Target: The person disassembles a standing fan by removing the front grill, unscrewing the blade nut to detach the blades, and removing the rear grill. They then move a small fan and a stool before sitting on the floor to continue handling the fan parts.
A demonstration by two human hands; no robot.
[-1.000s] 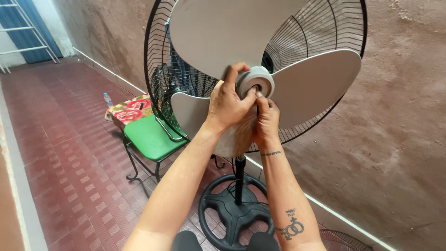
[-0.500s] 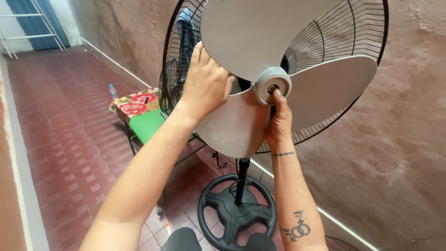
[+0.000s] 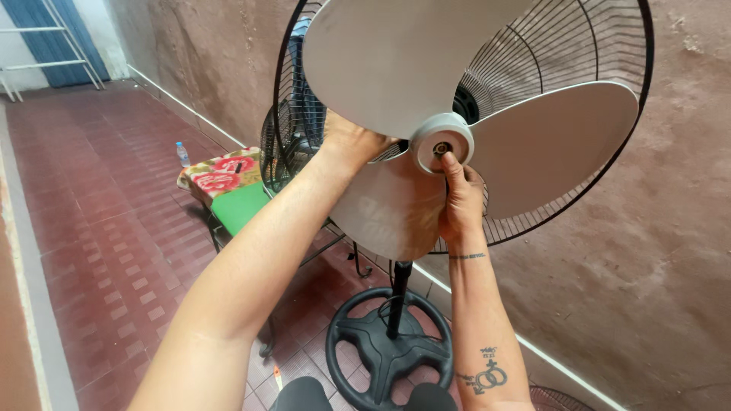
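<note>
Head view: left hand (image 3: 354, 141) slid behind fan blade (image 3: 396, 65); right hand (image 3: 459, 199) stays at hub (image 3: 442, 142).

I can't see my left hand's (image 3: 352, 143) fingers: they go behind the fan blades (image 3: 411, 68). The top blade and the grille (image 3: 563, 53) are cut off by the upper edge. The base (image 3: 388, 346) runs off the bottom edge. The bottle (image 3: 183, 154) on the floor is too small to tell its contents.
</note>
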